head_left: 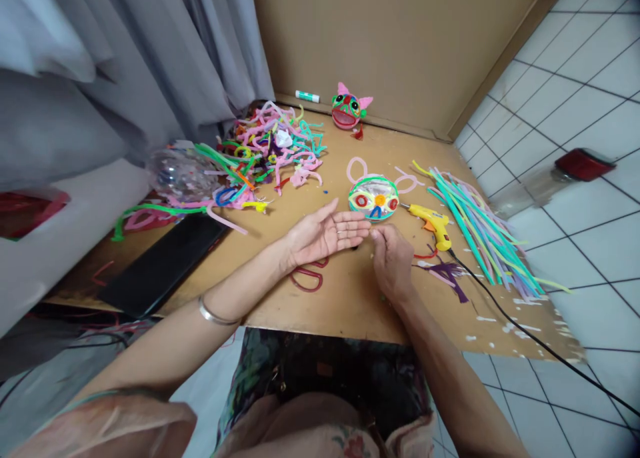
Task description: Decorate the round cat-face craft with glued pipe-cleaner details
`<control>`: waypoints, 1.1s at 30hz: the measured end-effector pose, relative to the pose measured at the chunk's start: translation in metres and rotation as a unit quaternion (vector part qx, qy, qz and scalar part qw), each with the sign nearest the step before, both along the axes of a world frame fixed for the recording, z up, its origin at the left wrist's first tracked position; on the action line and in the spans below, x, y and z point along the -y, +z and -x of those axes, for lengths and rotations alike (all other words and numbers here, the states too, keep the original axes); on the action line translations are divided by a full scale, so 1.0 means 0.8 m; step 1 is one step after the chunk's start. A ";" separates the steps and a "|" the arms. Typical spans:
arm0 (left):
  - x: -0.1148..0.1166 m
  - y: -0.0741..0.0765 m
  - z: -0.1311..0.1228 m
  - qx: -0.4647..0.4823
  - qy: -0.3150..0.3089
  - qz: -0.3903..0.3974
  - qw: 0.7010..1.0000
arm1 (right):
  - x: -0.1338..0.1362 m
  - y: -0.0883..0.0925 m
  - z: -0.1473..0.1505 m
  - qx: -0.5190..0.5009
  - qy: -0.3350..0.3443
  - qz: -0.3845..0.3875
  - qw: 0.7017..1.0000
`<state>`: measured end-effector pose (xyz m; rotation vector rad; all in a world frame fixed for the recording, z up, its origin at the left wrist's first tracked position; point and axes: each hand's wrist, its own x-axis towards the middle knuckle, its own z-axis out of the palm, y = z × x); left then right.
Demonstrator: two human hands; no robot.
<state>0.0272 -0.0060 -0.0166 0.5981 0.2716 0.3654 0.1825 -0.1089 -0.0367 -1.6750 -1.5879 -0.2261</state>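
Observation:
My left hand [333, 237] is held palm up over the table, its fingers stretched out and nothing resting on the palm. My right hand [393, 261] is closed, thumb against the curled fingers, close to the left fingertips. Anything in that pinch is too small to make out. Just beyond both hands lies a round face craft [374, 186] with a green rim, red ring eyes, an orange nose and pink loops. Beneath my left hand, the red handles of scissors [307, 281] show; their blades are hidden. A yellow glue gun [435, 226] rests right of the craft, its nozzle towards it.
A bundle of pastel pipe cleaners [480, 231] lies at the right. Tangled pipe cleaners [280, 145] and a clear plastic ball [183, 171] fill the left. A second face craft [346, 109] and a glue stick [307, 97] are at the back. The glue gun's cord [520, 325] crosses the right edge.

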 end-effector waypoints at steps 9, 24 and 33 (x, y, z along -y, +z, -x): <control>0.012 -0.002 -0.006 0.015 -0.028 0.030 0.999 | 0.008 0.002 0.007 0.111 0.040 -0.069 0.991; 0.029 0.000 -0.012 -0.059 0.067 -0.153 0.984 | 0.005 0.006 0.019 -0.127 0.095 -0.008 0.987; 0.037 0.007 -0.010 -0.206 0.135 -0.381 0.891 | 0.000 0.007 0.010 -0.366 0.067 0.020 0.928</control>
